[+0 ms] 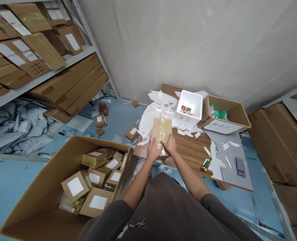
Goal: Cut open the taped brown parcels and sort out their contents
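Observation:
A small brown cardboard box (161, 129) with clear tape across its top rests at the near edge of the wooden table. My left hand (153, 149) grips its near left corner, fingers along that side. On the near right side, my right hand (169, 144) grasps the same box, its thumb on the taped top. The underside of the box is hidden. To the right on the table lies a yellow and black utility knife (206, 164). Torn white paper (147, 117) spreads under and around the box.
Behind the box stand a white foam bin (188, 117) and an open carton (229, 115) with green packets. A large open carton (43, 180) at my left contains several small labelled boxes. Shelving (88, 52) holds cartons at left; tall cartons (284, 144) stand at right.

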`<state>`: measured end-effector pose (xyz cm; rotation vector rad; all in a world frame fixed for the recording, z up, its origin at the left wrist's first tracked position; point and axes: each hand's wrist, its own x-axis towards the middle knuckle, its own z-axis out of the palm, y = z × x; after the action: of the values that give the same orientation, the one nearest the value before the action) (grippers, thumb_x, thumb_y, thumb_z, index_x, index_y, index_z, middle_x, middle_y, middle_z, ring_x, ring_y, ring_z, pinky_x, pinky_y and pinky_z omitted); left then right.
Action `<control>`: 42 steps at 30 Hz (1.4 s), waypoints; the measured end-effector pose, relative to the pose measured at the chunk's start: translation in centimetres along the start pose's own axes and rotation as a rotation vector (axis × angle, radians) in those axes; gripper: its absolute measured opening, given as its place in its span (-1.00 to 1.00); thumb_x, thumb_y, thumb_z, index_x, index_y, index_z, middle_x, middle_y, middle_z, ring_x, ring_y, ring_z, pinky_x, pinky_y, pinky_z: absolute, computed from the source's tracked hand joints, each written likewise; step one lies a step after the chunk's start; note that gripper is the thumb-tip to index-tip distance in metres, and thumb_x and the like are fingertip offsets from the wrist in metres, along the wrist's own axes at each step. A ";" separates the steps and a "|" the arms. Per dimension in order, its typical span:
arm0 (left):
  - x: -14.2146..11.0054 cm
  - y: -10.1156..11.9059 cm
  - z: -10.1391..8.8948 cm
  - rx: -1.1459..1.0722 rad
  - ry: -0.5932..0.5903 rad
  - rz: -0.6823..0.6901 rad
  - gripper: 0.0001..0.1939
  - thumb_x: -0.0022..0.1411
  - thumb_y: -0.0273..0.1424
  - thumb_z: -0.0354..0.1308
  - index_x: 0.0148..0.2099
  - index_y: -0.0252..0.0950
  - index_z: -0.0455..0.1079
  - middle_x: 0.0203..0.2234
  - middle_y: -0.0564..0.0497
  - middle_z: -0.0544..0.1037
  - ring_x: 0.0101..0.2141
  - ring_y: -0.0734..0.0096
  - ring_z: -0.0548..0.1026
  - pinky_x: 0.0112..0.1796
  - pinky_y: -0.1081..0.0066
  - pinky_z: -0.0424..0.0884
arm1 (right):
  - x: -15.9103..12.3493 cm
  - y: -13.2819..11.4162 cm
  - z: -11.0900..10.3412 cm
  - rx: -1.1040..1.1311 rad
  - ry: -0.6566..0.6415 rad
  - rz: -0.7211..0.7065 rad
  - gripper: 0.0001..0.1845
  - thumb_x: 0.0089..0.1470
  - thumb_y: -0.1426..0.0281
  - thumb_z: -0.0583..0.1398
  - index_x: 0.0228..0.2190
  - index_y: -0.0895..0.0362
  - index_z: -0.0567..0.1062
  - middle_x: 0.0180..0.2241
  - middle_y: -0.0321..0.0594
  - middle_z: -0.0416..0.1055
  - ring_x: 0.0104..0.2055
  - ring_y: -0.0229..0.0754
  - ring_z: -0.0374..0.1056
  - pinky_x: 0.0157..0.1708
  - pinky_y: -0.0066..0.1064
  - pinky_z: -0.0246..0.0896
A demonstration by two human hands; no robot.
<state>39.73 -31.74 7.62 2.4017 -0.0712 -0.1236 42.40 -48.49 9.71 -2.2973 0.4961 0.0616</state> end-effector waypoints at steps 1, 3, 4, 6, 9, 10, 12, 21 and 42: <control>-0.1 -0.2 0.1 -0.010 0.004 0.020 -0.17 0.43 -0.08 0.10 0.58 -0.35 0.08 0.59 -0.26 -0.07 0.52 -0.20 0.04 0.43 -0.08 0.11 | 0.3 -0.3 0.1 -0.030 -0.013 0.016 0.12 -0.10 0.01 0.48 0.37 0.15 0.27 0.32 0.26 0.31 0.35 0.37 0.28 0.32 0.03 0.19; -0.1 -0.3 0.3 -0.046 0.010 0.029 -0.29 0.52 -0.15 -0.08 0.57 -0.37 0.12 0.57 -0.26 -0.01 0.52 -0.08 0.05 0.45 -0.04 0.09 | 0.8 -0.7 0.0 -0.062 -0.037 0.040 0.12 -0.11 0.01 0.49 0.35 0.17 0.28 0.26 0.29 0.38 0.28 0.39 0.36 0.26 0.04 0.24; -0.1 -0.3 0.4 -0.065 0.016 0.019 -0.32 0.55 -0.17 -0.14 0.56 -0.37 0.13 0.57 -0.26 0.01 0.52 -0.04 0.06 0.45 -0.04 0.10 | 1.1 -0.8 -0.2 -0.070 -0.047 0.049 0.13 -0.13 0.00 0.49 0.35 0.18 0.29 0.23 0.30 0.41 0.25 0.39 0.39 0.24 0.06 0.26; 0.0 -0.2 0.5 -0.089 0.033 -0.011 -0.32 0.57 -0.15 -0.20 0.56 -0.35 0.14 0.57 -0.25 0.02 0.51 -0.02 0.10 0.44 -0.05 0.12 | 1.8 -0.7 -0.7 -0.065 -0.061 0.060 0.18 -0.18 0.00 0.51 0.35 0.21 0.29 0.19 0.31 0.46 0.19 0.39 0.44 0.20 0.06 0.29; 0.2 0.1 0.3 -0.090 0.033 -0.054 -0.31 0.57 -0.12 -0.23 0.56 -0.33 0.14 0.57 -0.24 0.01 0.50 -0.06 0.12 0.43 -0.06 0.14 | 2.8 0.2 -2.1 0.035 -0.097 0.045 0.05 -0.17 0.02 0.48 0.29 0.17 0.42 0.11 0.19 0.56 0.14 0.32 0.49 0.17 0.00 0.33; 0.3 0.2 0.2 -0.084 0.021 -0.067 -0.29 0.57 -0.09 -0.21 0.56 -0.34 0.14 0.57 -0.25 0.00 0.50 -0.09 0.13 0.42 -0.07 0.15 | 3.0 0.8 -2.7 0.102 -0.113 0.031 -0.06 -0.12 0.02 0.44 0.24 0.13 0.48 0.09 0.11 0.59 0.12 0.27 0.50 0.16 -0.02 0.35; 0.3 0.5 0.0 -0.052 -0.005 -0.081 -0.18 0.49 0.05 -0.05 0.57 -0.33 0.12 0.58 -0.28 -0.04 0.49 -0.22 0.12 0.40 -0.12 0.18 | 3.2 2.2 -4.0 0.266 -0.133 0.015 -0.25 -0.01 0.02 0.32 0.17 0.07 0.55 0.02 -0.03 0.63 0.06 0.17 0.53 0.10 -0.06 0.40; 1.3 1.4 -2.6 -0.035 -0.074 -0.074 -0.14 0.31 -0.09 0.24 0.52 -0.40 0.24 0.38 -0.43 0.37 0.34 -0.33 0.37 0.28 -0.13 0.34 | 0.7 8.7 -6.2 0.542 0.052 0.016 -0.40 0.11 -0.02 0.15 -0.02 0.14 0.58 -0.01 0.03 0.63 0.00 0.10 0.50 0.04 -0.13 0.43; 2.7 1.6 -6.1 0.232 -0.242 0.295 -0.52 0.47 -0.17 0.04 0.25 -0.24 0.57 -0.08 -0.20 0.71 0.14 -0.04 0.55 0.34 -0.03 0.23 | -1.8 10.4 1.0 0.816 0.022 0.274 -0.31 -0.04 -0.34 0.15 -0.37 0.04 0.52 -0.25 0.01 0.68 -0.16 0.12 0.60 -0.15 -0.15 0.54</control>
<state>43.02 -29.12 13.03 2.5627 -0.5774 -0.2800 36.99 -53.69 2.20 -1.4284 0.6910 -0.0299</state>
